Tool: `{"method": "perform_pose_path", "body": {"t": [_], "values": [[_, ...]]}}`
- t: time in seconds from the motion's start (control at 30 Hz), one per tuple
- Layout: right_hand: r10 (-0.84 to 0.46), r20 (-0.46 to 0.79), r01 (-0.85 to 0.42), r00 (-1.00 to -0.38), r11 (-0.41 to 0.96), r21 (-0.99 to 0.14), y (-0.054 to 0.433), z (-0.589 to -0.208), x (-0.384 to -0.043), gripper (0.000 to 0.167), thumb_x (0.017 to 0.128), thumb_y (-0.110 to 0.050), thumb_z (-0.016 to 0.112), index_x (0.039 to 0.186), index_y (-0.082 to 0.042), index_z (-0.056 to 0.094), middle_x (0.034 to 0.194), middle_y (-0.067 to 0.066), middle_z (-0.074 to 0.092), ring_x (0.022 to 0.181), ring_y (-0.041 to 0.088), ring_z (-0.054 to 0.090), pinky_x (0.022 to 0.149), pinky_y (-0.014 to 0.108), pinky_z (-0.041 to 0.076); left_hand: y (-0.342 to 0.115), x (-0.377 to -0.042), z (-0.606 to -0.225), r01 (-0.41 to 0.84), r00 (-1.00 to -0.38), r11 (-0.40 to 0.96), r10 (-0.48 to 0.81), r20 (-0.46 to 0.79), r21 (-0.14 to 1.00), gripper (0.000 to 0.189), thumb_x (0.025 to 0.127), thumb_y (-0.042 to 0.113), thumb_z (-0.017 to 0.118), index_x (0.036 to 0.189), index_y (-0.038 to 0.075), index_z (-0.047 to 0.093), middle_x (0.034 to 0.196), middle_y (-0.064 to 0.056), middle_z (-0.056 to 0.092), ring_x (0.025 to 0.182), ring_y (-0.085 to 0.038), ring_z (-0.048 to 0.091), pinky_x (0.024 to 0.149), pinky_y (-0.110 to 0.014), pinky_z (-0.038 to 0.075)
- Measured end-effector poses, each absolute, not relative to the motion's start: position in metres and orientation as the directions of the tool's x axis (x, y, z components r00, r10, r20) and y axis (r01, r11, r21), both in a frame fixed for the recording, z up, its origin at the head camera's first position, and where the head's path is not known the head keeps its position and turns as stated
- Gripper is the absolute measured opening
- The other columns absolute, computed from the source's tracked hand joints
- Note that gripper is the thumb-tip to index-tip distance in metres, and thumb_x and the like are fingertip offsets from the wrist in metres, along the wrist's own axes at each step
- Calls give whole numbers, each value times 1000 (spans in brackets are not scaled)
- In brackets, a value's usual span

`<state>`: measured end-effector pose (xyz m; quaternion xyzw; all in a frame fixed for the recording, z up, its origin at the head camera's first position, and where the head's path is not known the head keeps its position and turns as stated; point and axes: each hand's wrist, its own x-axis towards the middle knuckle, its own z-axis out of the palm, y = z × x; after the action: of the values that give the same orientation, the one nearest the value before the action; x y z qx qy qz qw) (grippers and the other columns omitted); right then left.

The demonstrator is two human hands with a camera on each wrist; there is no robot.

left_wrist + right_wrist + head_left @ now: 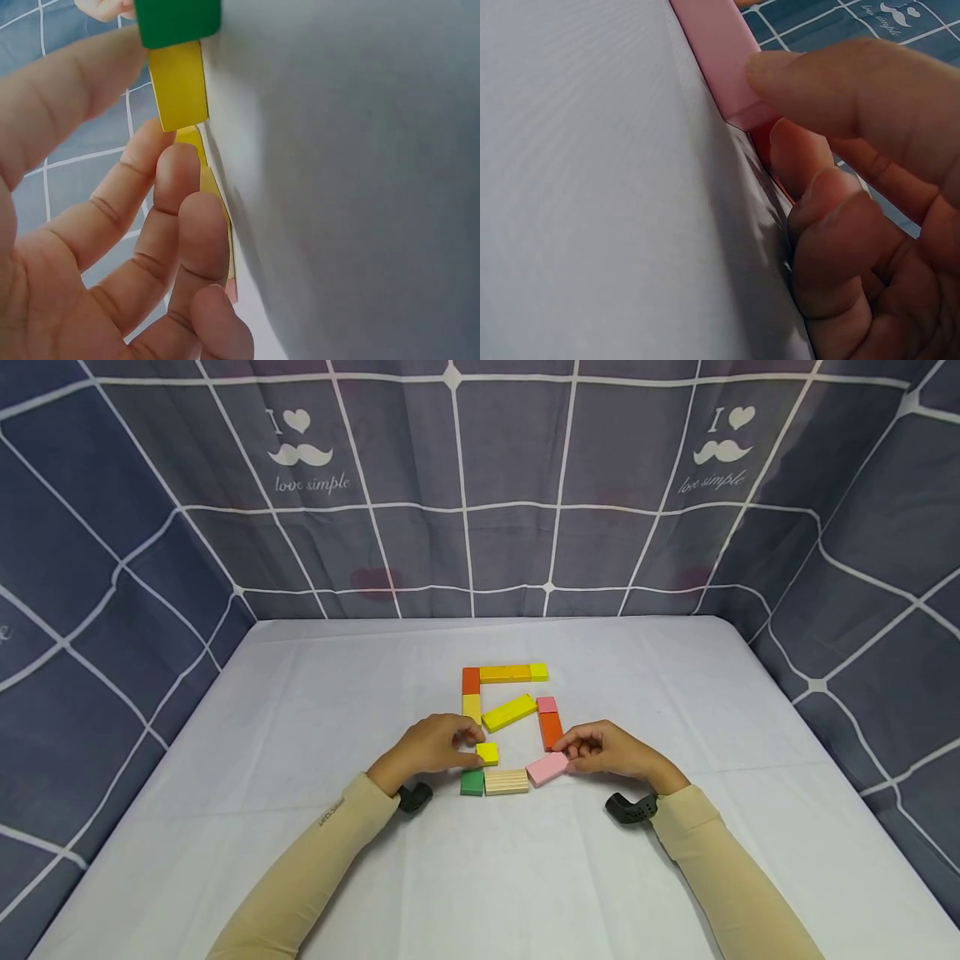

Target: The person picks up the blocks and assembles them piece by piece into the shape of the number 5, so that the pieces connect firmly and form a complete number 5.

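My left hand (435,743) is at the left side of the blocks, its thumb and index fingertip at opposite ends of a small yellow block (178,86). Just in front of that block lies a green block (472,782), beside a ridged natural-wood block (506,782). My right hand (609,750) pinches the right end of a pink block (724,56) between thumb and index finger, its other fingers curled. The pink block sits slanted, right of the ridged one. An orange-red block (551,732) reaches down to the right index fingertip, with a small pink block (547,704) above it.
A slanted yellow block (510,713) lies inside the outline. Behind it, a yellow-orange bar (505,674) runs between an orange block (471,681) and a small yellow block (538,672). A pale yellow block (471,707) is partly behind the left hand. White cloth (495,877) covers the table.
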<state>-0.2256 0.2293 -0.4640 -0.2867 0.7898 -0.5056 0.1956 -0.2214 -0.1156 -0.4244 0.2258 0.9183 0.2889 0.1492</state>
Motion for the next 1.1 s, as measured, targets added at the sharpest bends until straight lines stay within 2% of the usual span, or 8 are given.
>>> {"method": "perform_pose_path", "body": {"t": [0.27,0.63,1.1], "values": [[-646,-25,-249,-763,330,-911,228,-463,-226,28,94,4,78,122,9,74,91,2,63,77,9,51,69,18,42,-127,-221,-425,319,-867,744,479,-136,587,24,92,24,89,110,15,76,99,5,69,91,-17,58,82,-33,47],[-646,-36,-233,-763,327,-916,228,-463,-226,29,94,4,78,122,9,73,91,3,62,77,10,50,69,19,41,-151,-219,-426,265,-889,758,432,-153,597,24,93,21,87,114,14,76,100,4,69,92,-18,57,83,-34,46],[-648,-21,-245,-761,318,-916,227,-463,-224,28,94,5,78,121,9,73,91,1,62,78,9,50,70,18,41,-175,-219,-421,259,-848,700,495,-191,665,24,92,13,85,114,10,77,98,-1,67,93,-20,58,84,-35,47]]}}
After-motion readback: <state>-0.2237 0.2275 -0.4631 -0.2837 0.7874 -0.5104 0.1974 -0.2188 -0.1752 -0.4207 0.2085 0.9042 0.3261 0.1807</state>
